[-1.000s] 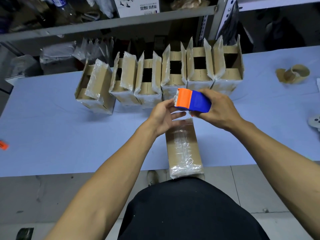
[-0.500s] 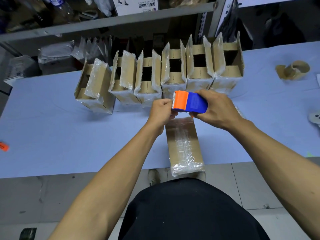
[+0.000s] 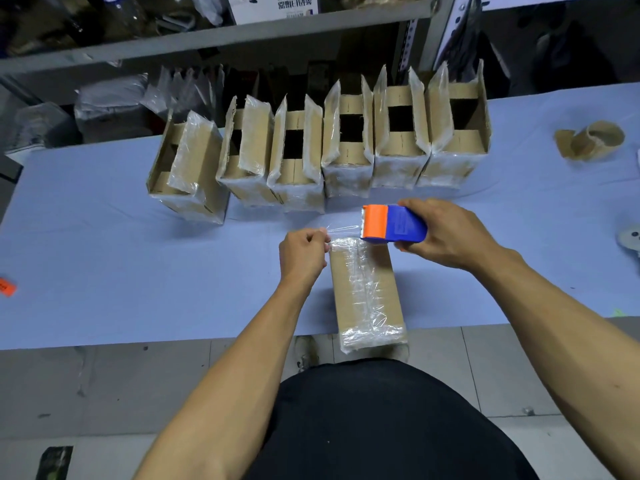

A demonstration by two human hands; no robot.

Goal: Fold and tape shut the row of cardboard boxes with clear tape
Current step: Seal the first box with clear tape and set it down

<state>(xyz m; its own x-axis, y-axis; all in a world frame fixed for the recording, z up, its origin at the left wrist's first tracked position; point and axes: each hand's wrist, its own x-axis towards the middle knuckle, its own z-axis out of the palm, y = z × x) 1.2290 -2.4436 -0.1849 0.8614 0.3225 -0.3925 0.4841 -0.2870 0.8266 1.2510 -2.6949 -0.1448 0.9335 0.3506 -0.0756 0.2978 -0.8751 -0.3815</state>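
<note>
A closed cardboard box [image 3: 367, 292] with clear tape along its top lies lengthwise at the table's near edge, overhanging it. My right hand [image 3: 446, 233] grips a blue and orange tape dispenser [image 3: 393, 224] just above the box's far end. My left hand [image 3: 303, 252] pinches the free end of the clear tape [image 3: 343, 230], which stretches from the dispenser's orange mouth leftward over the box's far end. Behind them stands a row of several open boxes [image 3: 346, 143] with plastic-covered flaps upright.
The light blue table [image 3: 104, 258] runs left to right. An empty brown tape core [image 3: 594, 140] lies at the far right, an orange tag [image 3: 7, 287] at the left edge. A metal shelf [image 3: 214, 39] with clutter stands behind the table. Tiled floor lies below.
My hands have moved apart: the left hand pulled a strip of clear tape out leftward from the dispenser, while the right hand shifted the dispenser slightly right.
</note>
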